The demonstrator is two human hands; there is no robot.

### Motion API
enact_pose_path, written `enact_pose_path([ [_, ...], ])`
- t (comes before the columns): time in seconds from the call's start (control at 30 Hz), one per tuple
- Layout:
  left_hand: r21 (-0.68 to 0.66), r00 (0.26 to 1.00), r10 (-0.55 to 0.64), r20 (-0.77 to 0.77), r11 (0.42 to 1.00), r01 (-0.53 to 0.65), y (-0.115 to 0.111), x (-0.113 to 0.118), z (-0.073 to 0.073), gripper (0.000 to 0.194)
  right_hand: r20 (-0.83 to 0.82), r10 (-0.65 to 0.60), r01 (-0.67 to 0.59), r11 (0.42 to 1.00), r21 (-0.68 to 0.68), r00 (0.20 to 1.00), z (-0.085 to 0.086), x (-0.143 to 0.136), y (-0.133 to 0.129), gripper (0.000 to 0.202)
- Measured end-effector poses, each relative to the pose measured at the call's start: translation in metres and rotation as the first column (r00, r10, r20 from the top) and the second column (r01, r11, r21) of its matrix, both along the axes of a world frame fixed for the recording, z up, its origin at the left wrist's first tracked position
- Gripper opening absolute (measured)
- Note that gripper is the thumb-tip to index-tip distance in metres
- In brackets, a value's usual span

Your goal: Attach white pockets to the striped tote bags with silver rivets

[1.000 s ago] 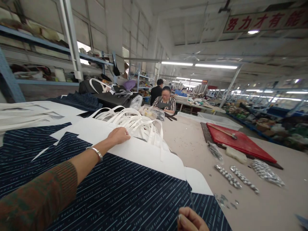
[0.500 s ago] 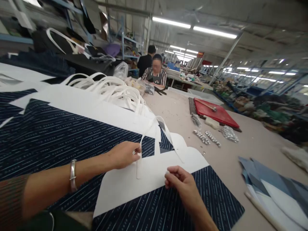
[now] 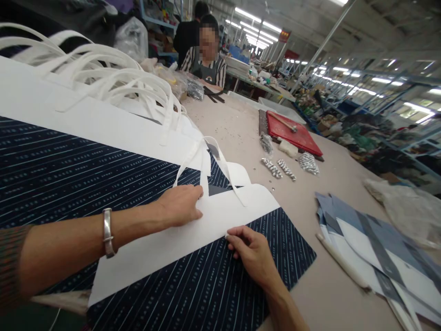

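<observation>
Rear panel (image 3: 69, 170), navy with pale stripes and a white band, lying along the left edge of the worktop (image 3: 234, 124); white straps (image 3: 113, 78), heaped in loops over that panel's far side; bracelet (image 3: 108, 232), silver, on the left wrist; left hand (image 3: 181, 204), laid on the white band of the near panel, thumb and forefinger apart, its grip, if any, on the strap cannot be told; near panel (image 3: 193, 285), likewise navy and white, flat at the worktop's near edge, overlapping the rear one; person (image 3: 212, 71), striped sleeves, at the far edge; strap (image 3: 223, 165), single, arched, one end on the white band, the other lost behind the left hand; right hand (image 3: 250, 253), fingers curled, thumb tip to forefinger at the band's lower border, contents too small to tell; rolls (image 3: 271, 168), black-and-white, two side by side; red board (image 3: 296, 133), hammer (image 3: 282, 122) upon it, towards the far right corner; blue-grey panels (image 3: 379, 248), stacked, near the right edge.
</observation>
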State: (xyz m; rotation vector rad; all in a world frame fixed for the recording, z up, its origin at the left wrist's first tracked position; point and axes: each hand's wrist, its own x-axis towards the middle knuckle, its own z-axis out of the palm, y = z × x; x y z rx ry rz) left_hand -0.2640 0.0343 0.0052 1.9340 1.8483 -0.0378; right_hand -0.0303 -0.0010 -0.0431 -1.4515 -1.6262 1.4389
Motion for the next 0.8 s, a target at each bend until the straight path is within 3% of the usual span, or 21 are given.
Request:
enact_pose_path([
  [0.17,-0.154,1.000,-0.014,-0.027,0.988,0.010,0.027,-0.002,0.010,0.038,0.005,0.042,-0.042,0.999,-0.034,0.999,0.000,0.002,0.002,0.020],
  [0.33,-0.237,0.996,-0.081,-0.023,0.969,0.073,0.050,-0.002,0.016,0.024,0.092,0.103,-0.111,0.990,0.089,0.990,0.000,0.003,0.004,0.014],
  [0.5,-0.333,0.974,-0.057,0.219,0.934,0.129,0.063,-0.006,0.016,0.024,0.157,0.133,-0.160,0.972,0.174,0.978,0.002,0.001,0.004,0.012],
  [0.63,-0.512,0.902,0.025,0.431,0.830,0.222,0.063,-0.002,0.017,0.027,0.177,0.134,-0.173,0.959,0.225,0.975,0.003,0.001,0.004,0.011],
  [0.8,-0.704,0.791,0.199,0.579,0.612,0.360,0.058,0.007,0.007,0.031,0.187,0.146,-0.190,0.951,0.245,0.971,0.002,0.001,0.004,0.011],
])
